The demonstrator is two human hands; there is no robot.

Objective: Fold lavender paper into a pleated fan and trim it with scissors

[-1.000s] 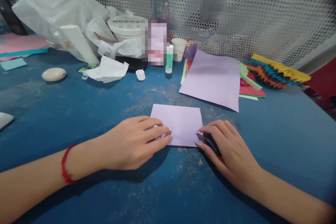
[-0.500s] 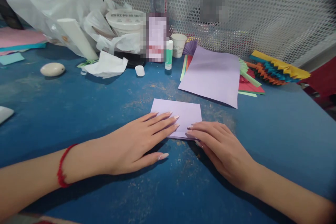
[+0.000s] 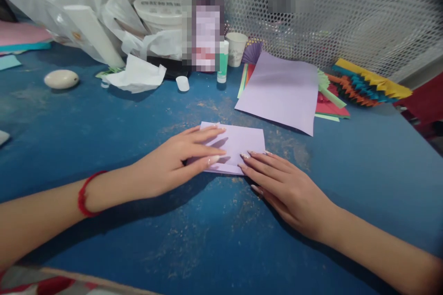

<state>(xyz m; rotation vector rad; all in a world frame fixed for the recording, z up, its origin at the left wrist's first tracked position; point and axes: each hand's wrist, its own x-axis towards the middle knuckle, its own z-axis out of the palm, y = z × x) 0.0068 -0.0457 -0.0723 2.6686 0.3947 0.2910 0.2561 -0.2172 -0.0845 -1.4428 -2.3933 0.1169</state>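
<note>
A folded sheet of purple paper (image 3: 238, 140) lies on the blue table in front of me, with a narrow folded strip along its near edge. Over its left part is my left hand (image 3: 180, 156), fingers apart and the thumb near the folded strip; a red cord bracelet (image 3: 85, 196) circles that wrist. My right hand (image 3: 287, 189) rests its outstretched fingers on the paper's near right corner, the thumb lower at the table. Both hands partly cover the sheet, and neither grips anything that I can see.
Behind lies a larger purple sheet (image 3: 282, 92) over coloured papers. Pleated paper fans (image 3: 370, 85) are at the right. A glue stick (image 3: 222, 62), its cap (image 3: 182, 84), a paper cup (image 3: 236, 50), crumpled tissue (image 3: 138, 76) and an oval cream object (image 3: 61, 79) stand or lie farther back.
My left hand has lifted slightly and shifted back, its thumb now over the paper. My right hand's fingers have flattened onto the sheet. The camera view has tilted down a little.
</note>
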